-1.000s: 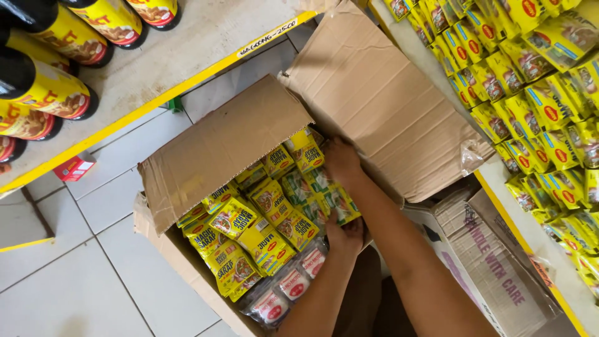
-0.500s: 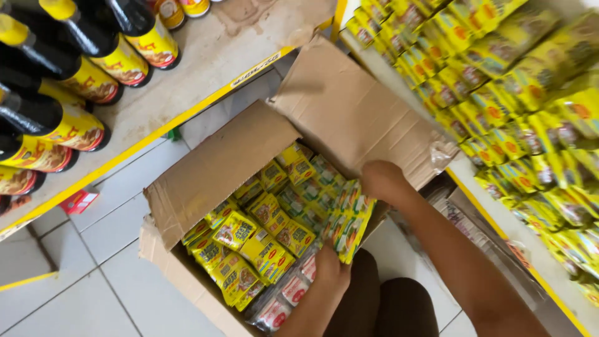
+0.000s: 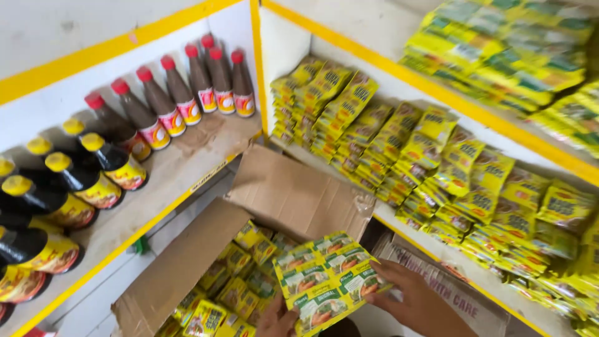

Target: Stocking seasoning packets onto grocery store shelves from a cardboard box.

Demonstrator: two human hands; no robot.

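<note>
Sachet strip [image 3: 327, 278] lifted clear of open carton [image 3: 187, 262], pinched between left hand [image 3: 277, 319] and right hand [image 3: 418, 302]; sachet shelf [image 3: 437, 249] at two o'clock partly stocked, carton far from emptied.

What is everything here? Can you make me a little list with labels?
left hand: under the sheet of packets
right hand: gripping the sheet's right edge
held thing: sheet of green and yellow packets
below it: open cardboard box with more yellow packets
left shelf: dark bottles, red caps at the back, yellow caps nearer
right shelf: stacks of yellow packets
</note>
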